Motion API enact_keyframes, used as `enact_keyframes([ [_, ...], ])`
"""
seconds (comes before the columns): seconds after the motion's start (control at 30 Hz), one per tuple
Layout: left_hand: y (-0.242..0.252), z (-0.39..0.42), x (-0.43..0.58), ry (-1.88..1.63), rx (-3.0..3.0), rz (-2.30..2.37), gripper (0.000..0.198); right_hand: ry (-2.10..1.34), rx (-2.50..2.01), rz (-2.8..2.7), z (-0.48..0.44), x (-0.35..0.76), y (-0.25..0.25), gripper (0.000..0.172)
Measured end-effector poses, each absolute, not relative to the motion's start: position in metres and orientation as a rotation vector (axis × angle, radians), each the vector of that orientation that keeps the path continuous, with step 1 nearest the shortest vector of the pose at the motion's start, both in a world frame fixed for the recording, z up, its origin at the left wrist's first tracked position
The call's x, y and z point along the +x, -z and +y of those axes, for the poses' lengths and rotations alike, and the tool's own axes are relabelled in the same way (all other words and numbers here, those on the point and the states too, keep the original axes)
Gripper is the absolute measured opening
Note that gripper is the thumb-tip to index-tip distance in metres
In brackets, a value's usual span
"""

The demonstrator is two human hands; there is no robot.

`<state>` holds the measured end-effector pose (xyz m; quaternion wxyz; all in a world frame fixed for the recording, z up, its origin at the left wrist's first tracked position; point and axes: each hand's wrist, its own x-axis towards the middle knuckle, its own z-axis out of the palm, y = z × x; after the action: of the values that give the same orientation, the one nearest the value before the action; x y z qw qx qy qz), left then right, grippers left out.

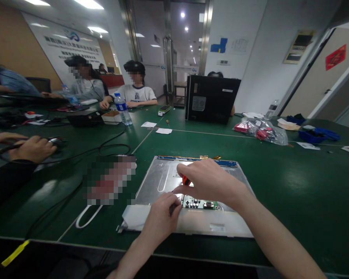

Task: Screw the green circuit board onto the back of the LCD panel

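Centrally on the green tabletop (302, 186), near its front edge, lies a flat, silver metal panel (151, 182) with a narrow blue circuit strip (228, 163) along its far side and a pale, translucent band (197, 223) across its near side. Just beyond that band, a small green circuit board (208, 204) with a dark connector and several round components sits on the metal, partly hidden by the hands. The right hand (205, 180) reaches in over the panel, its fingers curled around a red-and-black tool handle (186, 180); the tool's lower end cannot be made out. The left hand (164, 211) is beside the circuit board's left end, over the pale band, with its fingers bent and drawn narrowly together; whether anything is pinched between them I cannot tell. Left of the panel lies a blurred, reddish flat item (112, 180) with a white loop (87, 217) at its near end. Farther left, a co-worker's hands (35, 149) hold a dark object. Across the table stand a clear plastic bottle with a blue label (123, 110) and a black, boxy computer case (212, 99), and to the case's right lies a transparent bag with red contents (261, 132).
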<state>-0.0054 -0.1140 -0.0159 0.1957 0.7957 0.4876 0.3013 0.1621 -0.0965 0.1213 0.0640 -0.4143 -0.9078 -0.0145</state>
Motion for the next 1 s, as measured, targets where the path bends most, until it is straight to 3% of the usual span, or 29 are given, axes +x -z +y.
enact_keyframes([
  [0.1, 0.0165, -0.1140, -0.0054, -0.836, 2.245, 1.375, 0.014, 0.081, -1.293, -2.749, -0.0944, 0.1604, -0.1205, 0.034],
  [0.23, 0.0148, -0.1144, -0.0053, -0.831, 2.253, 1.375, 0.015, 0.088, -1.230, -2.748, -0.0966, 0.1603, -0.1211, 0.015],
  [0.5, 0.0168, -0.1135, -0.0067, -0.832, 2.256, 1.345, 0.014, 0.010, -1.216, -2.725, -0.0979, 0.1633, -0.1216, 0.012],
  [0.7, 0.0168, -0.1137, -0.0063, -0.854, 2.260, 1.351, 0.014, 0.043, -1.295, -2.721, -0.0953, 0.1616, -0.1226, 0.037],
  [0.87, 0.0159, -0.1133, -0.0059, -0.830, 2.243, 1.356, 0.014, 0.085, -1.251, -2.712, -0.0985, 0.1621, -0.1226, 0.014],
  [1.0, 0.0182, -0.1132, -0.0066, -0.826, 2.234, 1.338, 0.012, 0.049, -1.208, -2.722, -0.1007, 0.1635, -0.1228, 0.013],
])
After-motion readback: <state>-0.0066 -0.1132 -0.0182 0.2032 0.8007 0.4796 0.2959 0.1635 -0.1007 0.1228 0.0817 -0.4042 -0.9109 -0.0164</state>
